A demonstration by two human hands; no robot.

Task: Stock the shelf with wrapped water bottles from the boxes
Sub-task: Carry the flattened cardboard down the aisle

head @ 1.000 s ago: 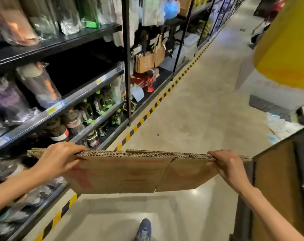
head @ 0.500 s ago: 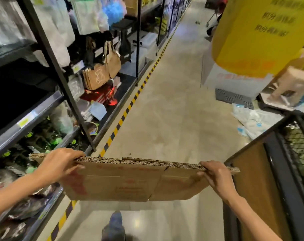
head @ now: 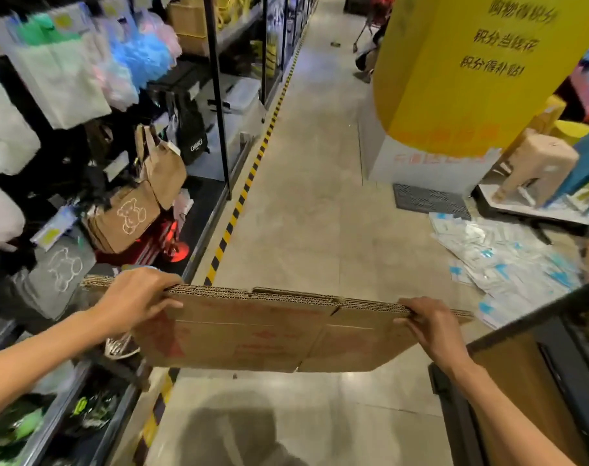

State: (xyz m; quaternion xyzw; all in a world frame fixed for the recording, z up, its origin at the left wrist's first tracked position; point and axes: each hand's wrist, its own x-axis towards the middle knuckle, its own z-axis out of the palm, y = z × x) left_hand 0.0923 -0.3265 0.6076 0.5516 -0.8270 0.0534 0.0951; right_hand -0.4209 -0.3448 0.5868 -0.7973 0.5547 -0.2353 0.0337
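A flattened brown corrugated cardboard box with faded red print (head: 269, 334) is held up over the beige floor (head: 306, 203) of a shop aisle, its long fluted edge uppermost and roughly level, the panels hanging down from it. The left hand (head: 136, 299) grips the box near its left end, fingers curled over the top edge and thumb against the near face. The right hand (head: 432, 326) grips the same edge near the right end, fingers hooked over it, so both grips are clamped on the cardboard.

Beside the box on the left stands a black metal shelf unit (head: 215, 95), hung and stacked with brown fabric bags bearing a white bear outline (head: 128, 218), pale plastic-wrapped goods and a black bag with white lettering (head: 194, 136). On its lowest shelf, at the bottom left corner of the view, lie wrapped items with green details (head: 20, 428), too blurred to tell whether they are bottles. A yellow-and-black hazard stripe (head: 239, 203) runs on the floor along the shelf's foot.

To the right a dark cart with a brown inner panel (head: 528, 391) stands close to the right forearm. Beyond it blue-and-white flat packets (head: 508, 260) lie scattered on the floor, near a large yellow sign with red characters (head: 468, 65).
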